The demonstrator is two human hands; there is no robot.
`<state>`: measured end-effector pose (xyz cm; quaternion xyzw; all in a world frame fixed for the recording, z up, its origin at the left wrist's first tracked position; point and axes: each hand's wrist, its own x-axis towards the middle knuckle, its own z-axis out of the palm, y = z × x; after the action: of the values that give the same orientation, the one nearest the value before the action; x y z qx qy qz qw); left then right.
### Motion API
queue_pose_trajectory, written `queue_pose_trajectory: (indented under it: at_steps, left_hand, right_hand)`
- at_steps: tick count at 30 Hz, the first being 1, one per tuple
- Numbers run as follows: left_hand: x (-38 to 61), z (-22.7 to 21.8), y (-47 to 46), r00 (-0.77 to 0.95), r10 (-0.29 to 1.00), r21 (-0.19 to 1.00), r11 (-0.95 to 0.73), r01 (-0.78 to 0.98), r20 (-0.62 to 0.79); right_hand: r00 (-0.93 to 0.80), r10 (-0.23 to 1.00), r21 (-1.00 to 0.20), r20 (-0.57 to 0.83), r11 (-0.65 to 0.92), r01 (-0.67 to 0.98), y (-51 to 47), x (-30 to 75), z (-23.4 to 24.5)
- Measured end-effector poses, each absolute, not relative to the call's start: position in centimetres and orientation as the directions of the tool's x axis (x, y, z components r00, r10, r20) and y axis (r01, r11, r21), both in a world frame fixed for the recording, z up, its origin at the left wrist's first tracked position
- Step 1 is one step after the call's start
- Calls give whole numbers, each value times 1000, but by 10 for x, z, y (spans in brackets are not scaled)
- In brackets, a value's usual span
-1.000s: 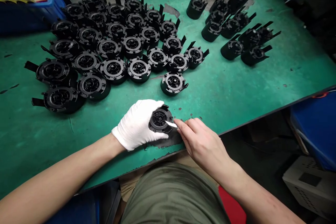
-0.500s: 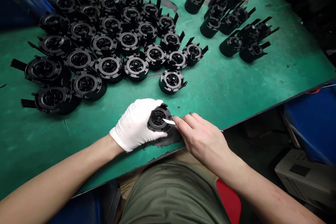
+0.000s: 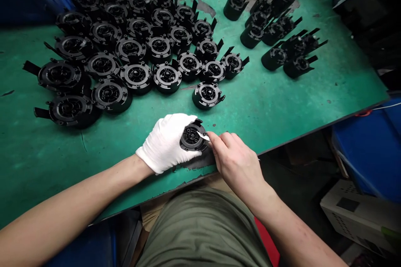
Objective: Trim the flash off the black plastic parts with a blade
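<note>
Head | black housing [image 3: 191, 137] | cupped between left gloved fingers [image 3: 185, 120]

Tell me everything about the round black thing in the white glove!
The round black part looks like hard plastic. Its face points up, with rings, ribs and small round details inside and notches around the rim. It is near the front edge of the green table; its underside is hidden. The gloved left hand grips its left side. A pale blade in the bare right hand reaches over its right side; contact is unclear.
</note>
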<state>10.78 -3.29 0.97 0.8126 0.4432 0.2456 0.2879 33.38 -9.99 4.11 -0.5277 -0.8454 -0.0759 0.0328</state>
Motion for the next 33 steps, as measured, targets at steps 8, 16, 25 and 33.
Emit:
queue_pose_trajectory:
  at_steps: [8,16,25,33]
  left_hand:
    - [110,6,-37,440,871,662,-463,590,218]
    - [104,-8,-38,428,855,694,-498,520,293]
    - [107,-1,-37,427,863,721,-474,505,269]
    - [98,-11,-43,445,856,701,-486,521,263]
  right_hand:
    - [-381,901,17,209,386,922,-107,329,43]
    - [-316,923,-358,218,377,854,-102,361,42]
    - [-537,843,-212,18,528,822,-76,376,40]
    - [-317,935,-363,156,353,862,-87,414,30]
